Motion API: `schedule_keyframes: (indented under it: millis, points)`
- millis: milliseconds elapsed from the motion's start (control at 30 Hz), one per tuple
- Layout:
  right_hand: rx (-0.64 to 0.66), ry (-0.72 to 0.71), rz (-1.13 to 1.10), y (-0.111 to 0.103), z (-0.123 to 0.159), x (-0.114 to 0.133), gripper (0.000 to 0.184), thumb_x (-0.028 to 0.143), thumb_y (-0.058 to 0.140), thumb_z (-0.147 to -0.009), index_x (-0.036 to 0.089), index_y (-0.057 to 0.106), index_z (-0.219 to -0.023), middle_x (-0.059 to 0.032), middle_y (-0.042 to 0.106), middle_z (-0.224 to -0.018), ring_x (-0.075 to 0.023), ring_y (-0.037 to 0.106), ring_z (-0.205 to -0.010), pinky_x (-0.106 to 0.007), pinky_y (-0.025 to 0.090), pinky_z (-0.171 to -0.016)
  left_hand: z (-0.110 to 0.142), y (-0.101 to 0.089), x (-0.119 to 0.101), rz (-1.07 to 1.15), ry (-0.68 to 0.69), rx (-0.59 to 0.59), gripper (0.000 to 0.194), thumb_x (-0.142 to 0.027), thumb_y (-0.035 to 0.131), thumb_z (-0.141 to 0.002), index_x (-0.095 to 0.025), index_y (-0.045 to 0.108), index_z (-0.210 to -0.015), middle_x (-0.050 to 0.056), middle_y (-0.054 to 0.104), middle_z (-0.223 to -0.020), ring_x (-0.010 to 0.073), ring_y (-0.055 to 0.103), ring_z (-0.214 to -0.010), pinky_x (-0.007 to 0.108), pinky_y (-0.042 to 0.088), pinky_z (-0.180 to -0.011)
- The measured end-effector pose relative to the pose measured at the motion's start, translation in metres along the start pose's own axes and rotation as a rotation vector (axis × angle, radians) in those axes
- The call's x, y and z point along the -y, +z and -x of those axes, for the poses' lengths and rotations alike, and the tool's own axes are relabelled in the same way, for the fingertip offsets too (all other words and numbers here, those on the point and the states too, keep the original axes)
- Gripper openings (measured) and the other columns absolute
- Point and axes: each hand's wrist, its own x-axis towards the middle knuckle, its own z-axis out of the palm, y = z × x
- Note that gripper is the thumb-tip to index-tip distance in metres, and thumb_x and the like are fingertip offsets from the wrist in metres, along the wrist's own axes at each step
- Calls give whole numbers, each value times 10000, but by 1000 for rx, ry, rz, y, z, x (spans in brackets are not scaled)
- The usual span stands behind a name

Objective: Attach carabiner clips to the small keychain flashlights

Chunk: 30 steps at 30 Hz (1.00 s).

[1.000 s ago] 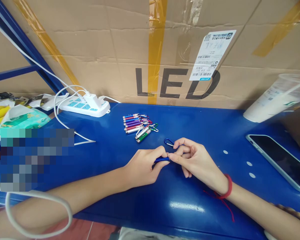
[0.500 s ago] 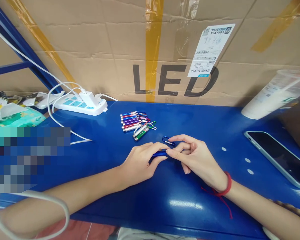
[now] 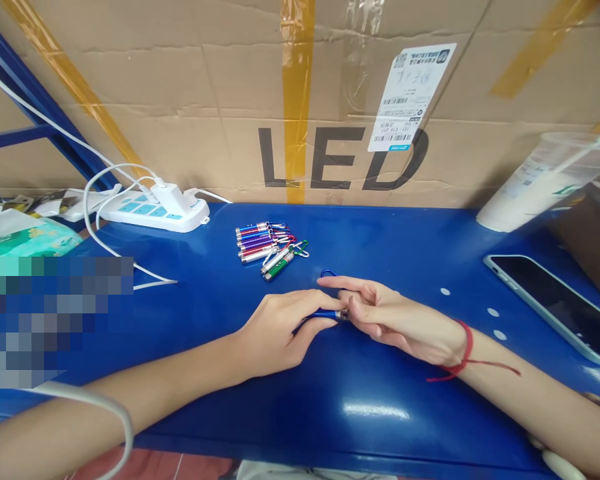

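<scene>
My left hand point(image 3: 277, 330) is closed round a small blue keychain flashlight point(image 3: 326, 314), held low over the blue tabletop. The silver end of the flashlight points right, out past my left fingertips. At that end, the thumb and bent fingers of my right hand point(image 3: 400, 323) press together, with the index finger stretched out to the left. A blue carabiner clip point(image 3: 327, 273) shows just behind that index finger, partly covered by it. Further back lie several similar small flashlights point(image 3: 260, 243) in blue, purple, red, silver and green, with carabiner clips at their right ends.
A white power strip point(image 3: 153, 212) with plugged-in cables sits at the back left. On the right are a phone point(image 3: 555, 300) and a tilted plastic cup point(image 3: 517, 183). A large cardboard box point(image 3: 220, 100) stands along the back edge. A pale cable loop point(image 3: 125, 427) crosses my left forearm.
My right hand has turned over and dropped slightly, its fingers now at the flashlight's silver end. The carabiner is more covered by the right index finger. The left hand keeps its grip.
</scene>
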Motion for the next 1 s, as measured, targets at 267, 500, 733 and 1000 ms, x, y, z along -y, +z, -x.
schedule_keyframes:
  millis: [267,500,733,1000]
  points:
    - [240,20,-102,-16,-1,6,526,329,747,-673,211,566,-1153,41,529,-652,10,351,-404,-28,268,-279,-1,-2,-4,36,-28,-5,232,-108,434,-869,-186,555,-1051,36,669,-1015,128,637,-836,208,479,-765]
    - [-1,-196,293,-2,-7,-1,475,343,729,-669,190,575,-1092,1,549,-814,-28,499,-467,-85,376,-293,-3,-1,-4,67,-154,24,235,-139,420,-869,-167,558,-1057,27,645,-822,118,586,-648,206,448,-647]
    - [-261,-944,970,-1,-3,-1,139,316,641,-771,190,692,-802,-54,600,-852,-97,577,-572,-195,485,-464,-11,-1,-4,174,-240,-24,225,-237,378,-898,-136,550,-1001,-13,519,-636,125,491,-598,229,389,-606]
    - [-301,-1064,1323,-7,4,11,222,410,609,-783,219,722,-768,-61,647,-847,-133,597,-617,-252,494,-601,-11,0,-6,296,-223,55,231,-299,417,-898,-129,547,-986,-24,496,-602,126,470,-614,246,368,-641]
